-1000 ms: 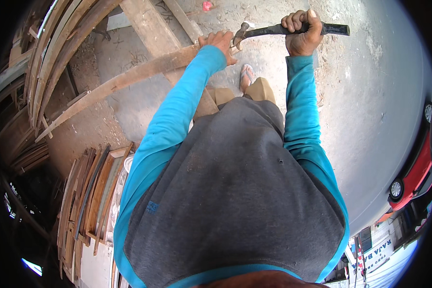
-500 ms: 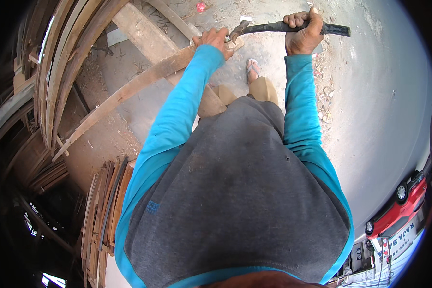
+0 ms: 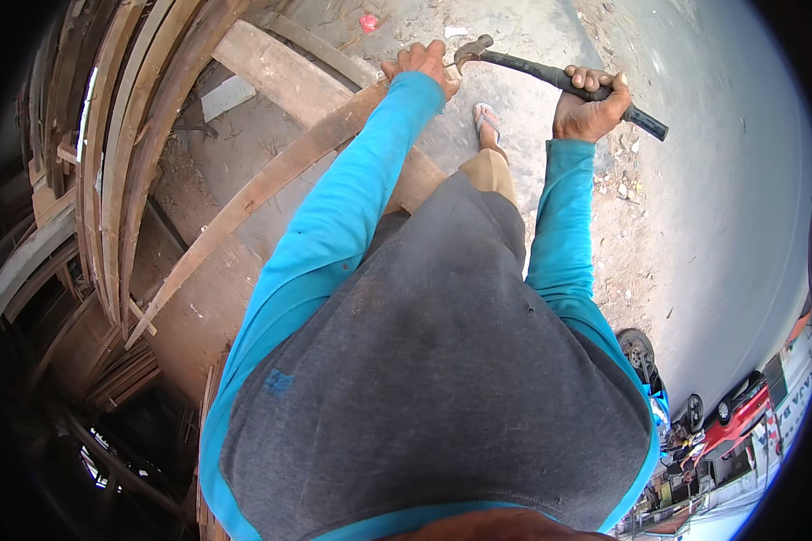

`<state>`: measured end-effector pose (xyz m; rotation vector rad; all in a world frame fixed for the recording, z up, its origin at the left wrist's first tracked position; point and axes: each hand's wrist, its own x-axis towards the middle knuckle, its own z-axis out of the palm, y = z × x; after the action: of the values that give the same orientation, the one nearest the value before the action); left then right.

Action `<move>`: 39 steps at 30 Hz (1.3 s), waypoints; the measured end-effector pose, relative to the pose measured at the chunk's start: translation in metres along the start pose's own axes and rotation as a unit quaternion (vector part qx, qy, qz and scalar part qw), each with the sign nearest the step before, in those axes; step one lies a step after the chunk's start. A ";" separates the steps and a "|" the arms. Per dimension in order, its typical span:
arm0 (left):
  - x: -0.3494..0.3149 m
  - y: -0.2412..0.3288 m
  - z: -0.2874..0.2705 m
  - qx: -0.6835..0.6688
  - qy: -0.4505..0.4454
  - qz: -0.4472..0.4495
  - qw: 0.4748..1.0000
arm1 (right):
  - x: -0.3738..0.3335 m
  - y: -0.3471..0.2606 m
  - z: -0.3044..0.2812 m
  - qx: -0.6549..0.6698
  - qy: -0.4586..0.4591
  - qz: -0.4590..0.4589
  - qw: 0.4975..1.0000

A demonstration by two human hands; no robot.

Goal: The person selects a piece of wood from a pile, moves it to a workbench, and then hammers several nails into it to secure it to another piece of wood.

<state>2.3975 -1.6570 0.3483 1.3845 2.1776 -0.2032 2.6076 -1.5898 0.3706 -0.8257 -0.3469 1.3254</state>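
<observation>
My right hand [image 3: 590, 110] is closed round the dark handle of a claw hammer [image 3: 525, 66], whose butt end sticks out to the right. The hammer slants, head up and to the left, its claw close to the fingers of my left hand [image 3: 424, 68]. That hand is wrapped over the far end of a long wooden plank [image 3: 260, 185], which runs down to the lower left. The claw seems to be at the plank's end, but whether it grips a nail there is too small to tell.
A wider board [image 3: 284, 74] lies crosswise under the plank. Long timbers [image 3: 140, 171] lean in a stack at the left. My sandalled foot [image 3: 488, 122] stands on dusty ground beyond the plank. Vehicles, including a red car [image 3: 735, 422], stand at the lower right beside the grey road [image 3: 722, 180].
The hammer has tilted: its handle now slopes down to the right, and my right hand sits lower. My left hand stays on the plank's end. The whole view has shifted somewhat.
</observation>
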 end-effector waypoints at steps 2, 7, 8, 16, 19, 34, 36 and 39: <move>-0.001 -0.003 0.004 -0.001 0.006 -0.002 1.000 | -0.006 -0.001 0.016 -0.024 -0.033 -0.015 0.999; -0.001 -0.001 0.000 0.010 -0.009 0.007 1.000 | 0.016 0.007 0.046 -0.023 -0.018 -0.052 0.998; 0.001 0.001 0.000 0.012 -0.011 0.008 1.000 | 0.023 0.006 0.051 -0.019 -0.015 -0.057 0.998; -0.007 -0.002 0.004 0.040 0.003 0.022 0.999 | 0.059 0.015 0.059 -0.058 0.052 0.001 0.997; -0.007 -0.003 0.004 0.037 0.008 0.033 0.999 | 0.070 0.012 0.067 -0.073 0.032 -0.011 0.997; -0.007 -0.002 0.009 0.023 0.028 0.043 0.998 | 0.053 0.004 0.070 -0.045 -0.025 -0.008 0.999; -0.007 -0.003 0.010 0.018 0.034 0.041 0.998 | 0.051 0.006 0.069 -0.051 -0.018 0.001 0.999; -0.006 -0.002 0.011 0.008 0.044 0.050 0.998 | 0.049 0.013 0.061 -0.055 0.002 -0.001 0.998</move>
<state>2.4012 -1.6674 0.3422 1.5329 2.1751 -0.1260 2.5707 -1.5230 0.3917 -0.9193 -0.4213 1.3111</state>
